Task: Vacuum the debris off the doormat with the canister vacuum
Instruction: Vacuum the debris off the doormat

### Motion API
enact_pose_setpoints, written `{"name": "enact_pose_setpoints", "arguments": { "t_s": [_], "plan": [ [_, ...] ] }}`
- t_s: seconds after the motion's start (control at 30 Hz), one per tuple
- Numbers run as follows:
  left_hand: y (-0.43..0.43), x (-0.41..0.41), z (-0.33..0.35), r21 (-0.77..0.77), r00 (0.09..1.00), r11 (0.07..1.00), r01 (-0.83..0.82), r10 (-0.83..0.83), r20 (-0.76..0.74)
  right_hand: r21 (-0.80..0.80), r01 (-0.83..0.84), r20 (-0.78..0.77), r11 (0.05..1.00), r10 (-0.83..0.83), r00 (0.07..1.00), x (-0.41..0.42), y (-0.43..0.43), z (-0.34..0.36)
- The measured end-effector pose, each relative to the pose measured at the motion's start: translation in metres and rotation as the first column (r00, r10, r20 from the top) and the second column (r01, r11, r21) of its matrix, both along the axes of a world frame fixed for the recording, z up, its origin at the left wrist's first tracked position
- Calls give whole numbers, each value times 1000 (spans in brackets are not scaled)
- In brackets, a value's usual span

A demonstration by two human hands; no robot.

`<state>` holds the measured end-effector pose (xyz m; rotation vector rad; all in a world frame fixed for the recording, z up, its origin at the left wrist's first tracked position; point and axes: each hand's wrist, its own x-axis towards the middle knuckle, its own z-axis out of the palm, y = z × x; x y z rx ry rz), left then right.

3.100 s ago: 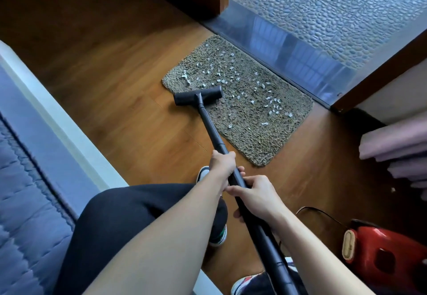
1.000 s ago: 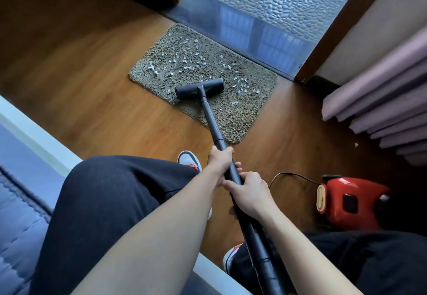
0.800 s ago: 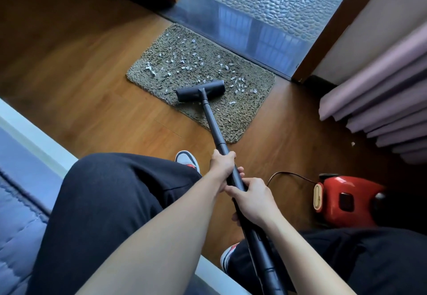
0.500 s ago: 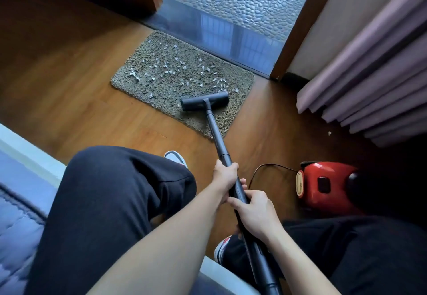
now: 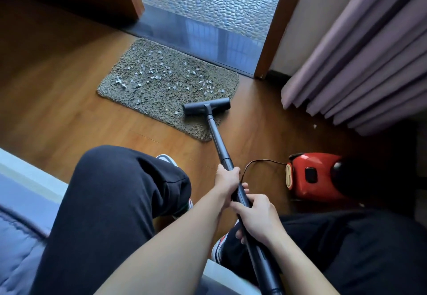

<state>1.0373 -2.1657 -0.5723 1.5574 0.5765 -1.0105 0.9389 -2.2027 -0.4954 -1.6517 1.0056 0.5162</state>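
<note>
At the doormat's (image 5: 150, 91) near right corner sits the floor head (image 5: 206, 106), left hand (image 5: 225, 180) and right hand (image 5: 258, 218) gripping the stiff, probably light wand (image 5: 217, 137) mid-shaft.

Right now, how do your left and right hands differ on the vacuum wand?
The left hand grips the vacuum wand farther forward, just behind its collar; the right hand grips it nearer the body. The left hand comes in from the wand's left side; the right hand comes from its right, with its back facing the camera. Both curl round the wand, close together.
</note>
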Motion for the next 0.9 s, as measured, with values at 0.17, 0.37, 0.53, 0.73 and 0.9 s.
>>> {"name": "enact_pose_setpoints", "arguments": {
  "t_s": [0.17, 0.37, 0.53, 0.73, 0.9],
  "plan": [
    [-13, 33, -4, 11, 999, 1000, 17, -18, 31, 26, 45, -8, 999, -45, 999, 32, -9, -2],
    [-31, 89, -13, 11, 998, 1000, 17, -18, 54, 38, 110, 8, 993, -110, 994, 86, -24, -12],
    [-44, 133, -21, 12, 997, 1000, 22, -23, 74, 45, 131, 9, 990, -132, 991, 128, -34, -23],
    [-54, 172, -31, -7, 998, 1000, 21, -21, 62, 42, 120, 30, 992, -122, 992, 167, -44, -32],
    [-55, 187, -34, -20, 999, 1000, 23, -22, 50, 23, 111, 38, 994, -112, 993, 181, -46, -34]
  ]
}}
